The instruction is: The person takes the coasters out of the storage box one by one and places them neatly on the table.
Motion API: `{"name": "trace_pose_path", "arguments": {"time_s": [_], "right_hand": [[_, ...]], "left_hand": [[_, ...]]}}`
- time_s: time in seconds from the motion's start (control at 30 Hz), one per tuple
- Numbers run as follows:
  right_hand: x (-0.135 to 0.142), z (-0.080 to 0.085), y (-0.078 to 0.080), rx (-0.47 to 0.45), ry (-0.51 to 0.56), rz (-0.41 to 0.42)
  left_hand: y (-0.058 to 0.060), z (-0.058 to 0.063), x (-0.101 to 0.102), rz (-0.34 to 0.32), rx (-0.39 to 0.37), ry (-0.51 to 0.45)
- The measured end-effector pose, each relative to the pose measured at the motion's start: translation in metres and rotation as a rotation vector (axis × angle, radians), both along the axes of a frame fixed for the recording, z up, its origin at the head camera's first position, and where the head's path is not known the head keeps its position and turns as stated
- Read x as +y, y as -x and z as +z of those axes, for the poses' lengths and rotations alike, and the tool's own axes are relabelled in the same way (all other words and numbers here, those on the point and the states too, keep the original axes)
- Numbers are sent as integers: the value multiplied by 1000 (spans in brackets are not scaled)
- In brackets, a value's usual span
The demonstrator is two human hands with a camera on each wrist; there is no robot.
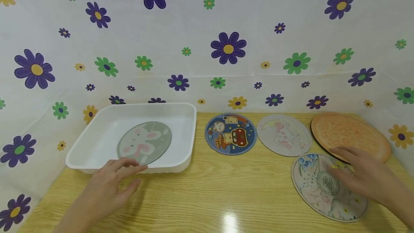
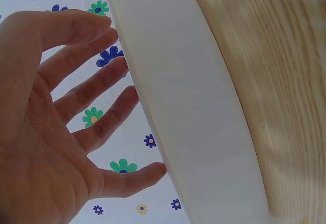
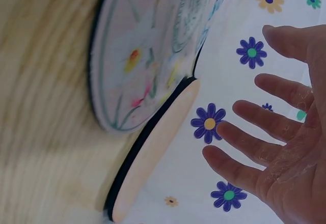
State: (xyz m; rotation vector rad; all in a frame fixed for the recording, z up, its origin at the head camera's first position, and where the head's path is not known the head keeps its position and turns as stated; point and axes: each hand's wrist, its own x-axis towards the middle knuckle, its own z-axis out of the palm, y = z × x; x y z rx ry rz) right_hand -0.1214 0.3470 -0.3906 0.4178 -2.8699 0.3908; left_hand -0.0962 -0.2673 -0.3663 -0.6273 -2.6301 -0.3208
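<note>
My left hand hovers at the front edge of a white plastic tray, its fingers loosely bent and holding nothing. In the left wrist view the fingertips overlap the rim of the tray; whether they touch cannot be told. Inside the tray lies a round grey-green mat with a white rabbit print. My right hand hangs over a round floral mat, partly hiding it. The right wrist view shows its fingers spread and empty, apart from the floral mat and a thick orange-brown mat.
Along the back of the wooden table lie a dark blue cartoon mat, a pale pink-grey mat and the orange-brown mat. The floral mat lies in front of them. A flower-print cloth hangs behind.
</note>
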Motion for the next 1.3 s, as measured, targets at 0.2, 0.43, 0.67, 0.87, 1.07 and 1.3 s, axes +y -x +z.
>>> {"name": "trace_pose_path", "arguments": {"time_s": [0.2,0.43,0.67,0.87,1.07,1.3], "right_hand": [[-18,11,9,-48,-33,28],[-39,24,20,-70,-69,94],[-66,34,31,-86,-90,154],[-96,43,42,-79,-87,205],[-130,51,58,-28,-87,289],[-166,58,74,-24,-78,348]], "left_hand": [[-1,-3,-2,9,-1,-1],[-2,-5,-4,0,26,-16],[-3,-5,-4,0,21,-16],[-4,-3,-1,4,1,-9],[-5,-2,-2,15,-9,-11],[-3,-2,-2,9,19,-8]]}}
